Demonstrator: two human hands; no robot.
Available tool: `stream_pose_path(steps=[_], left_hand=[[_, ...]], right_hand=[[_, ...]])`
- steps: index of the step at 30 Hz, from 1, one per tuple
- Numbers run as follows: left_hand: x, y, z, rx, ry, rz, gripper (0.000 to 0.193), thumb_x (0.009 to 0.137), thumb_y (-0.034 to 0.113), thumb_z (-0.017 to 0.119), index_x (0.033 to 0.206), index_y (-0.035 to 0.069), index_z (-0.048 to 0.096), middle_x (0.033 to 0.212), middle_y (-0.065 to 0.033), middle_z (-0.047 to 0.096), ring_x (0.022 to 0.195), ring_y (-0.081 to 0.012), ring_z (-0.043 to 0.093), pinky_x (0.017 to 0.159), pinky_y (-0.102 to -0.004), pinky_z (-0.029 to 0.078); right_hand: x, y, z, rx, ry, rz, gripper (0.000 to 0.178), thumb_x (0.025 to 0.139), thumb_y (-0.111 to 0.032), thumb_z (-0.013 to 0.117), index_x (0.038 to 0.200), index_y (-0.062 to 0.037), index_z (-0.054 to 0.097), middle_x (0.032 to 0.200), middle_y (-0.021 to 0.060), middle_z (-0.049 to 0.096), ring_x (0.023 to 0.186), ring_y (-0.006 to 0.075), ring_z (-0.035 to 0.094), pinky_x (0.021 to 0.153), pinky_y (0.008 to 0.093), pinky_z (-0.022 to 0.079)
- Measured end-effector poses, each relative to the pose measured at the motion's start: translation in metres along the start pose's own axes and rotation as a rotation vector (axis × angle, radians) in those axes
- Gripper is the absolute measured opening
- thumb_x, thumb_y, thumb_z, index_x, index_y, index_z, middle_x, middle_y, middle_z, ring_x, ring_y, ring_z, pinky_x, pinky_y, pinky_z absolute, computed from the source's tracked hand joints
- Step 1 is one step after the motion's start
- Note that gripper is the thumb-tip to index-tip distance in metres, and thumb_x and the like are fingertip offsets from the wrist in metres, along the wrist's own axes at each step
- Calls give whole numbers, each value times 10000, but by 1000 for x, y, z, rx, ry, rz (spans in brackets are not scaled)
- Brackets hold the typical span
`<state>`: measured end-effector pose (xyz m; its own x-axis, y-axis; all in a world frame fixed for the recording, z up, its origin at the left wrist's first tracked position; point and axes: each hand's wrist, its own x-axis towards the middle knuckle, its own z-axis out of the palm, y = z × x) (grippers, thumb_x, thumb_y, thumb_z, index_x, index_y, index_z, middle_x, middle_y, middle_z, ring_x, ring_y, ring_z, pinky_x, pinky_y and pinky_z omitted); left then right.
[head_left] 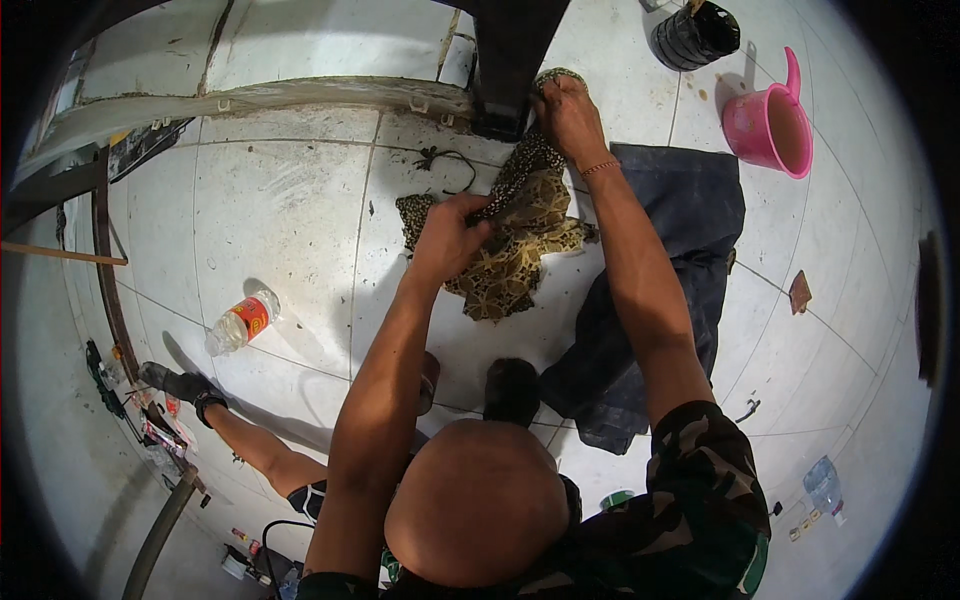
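Note:
A patterned cloth [510,275], yellow-brown and black with torn-looking edges, is stretched over the white tiled floor in front of me. My left hand [450,238] is closed on its dark speckled band, fingers pinching the fabric. Further off, beside the foot of a black post [505,85], my right hand [573,120] grips the far end of the same band, and a bit of fabric shows past the fingers. Between the hands the band runs slantwise, with the yellow-brown part hanging below it onto the tiles. A thin black cord [450,163] lies left of the post.
Dark folded fabric [690,210] spreads beneath my right forearm. Beyond it stand a pink dipper [762,130] and a black container [690,38]. A clear bottle [243,322] lies to the left, near a bare leg [262,450]. A brown chip [800,292] lies at right.

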<state>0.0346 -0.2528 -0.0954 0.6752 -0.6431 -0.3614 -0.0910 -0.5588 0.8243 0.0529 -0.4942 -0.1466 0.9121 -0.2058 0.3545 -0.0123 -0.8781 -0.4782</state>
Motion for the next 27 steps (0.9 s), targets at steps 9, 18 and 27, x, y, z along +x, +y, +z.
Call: stream_pose_path(steps=[9, 18, 27], left_hand=[[5, 15, 2, -38, 36, 59, 347, 720, 60, 616, 1055, -25, 588, 985, -208, 594, 921, -354, 578, 821, -371, 443], [6, 18, 7, 145, 95, 47, 372, 692, 7, 574, 1063, 21, 600, 981, -190, 549, 905, -367, 553, 787, -399, 445], [20, 22, -6, 174, 80, 119, 441, 688, 17, 549, 1127, 51, 576, 893, -188, 542, 814, -345, 556, 739, -384, 443]], right_hand=[[-16, 9, -4, -230, 186, 97, 72, 717, -94, 584, 738, -27, 601, 806, 175, 563, 775, 344, 518, 709, 451, 419], [22, 15, -2, -347, -5, -174, 128, 707, -144, 556, 766, -115, 665, 821, 28, 629, 872, 234, 531, 788, 384, 410], [26, 13, 1, -444, -126, -68, 163, 713, -145, 554, 832, -130, 664, 848, 23, 634, 933, 219, 521, 824, 406, 394]])
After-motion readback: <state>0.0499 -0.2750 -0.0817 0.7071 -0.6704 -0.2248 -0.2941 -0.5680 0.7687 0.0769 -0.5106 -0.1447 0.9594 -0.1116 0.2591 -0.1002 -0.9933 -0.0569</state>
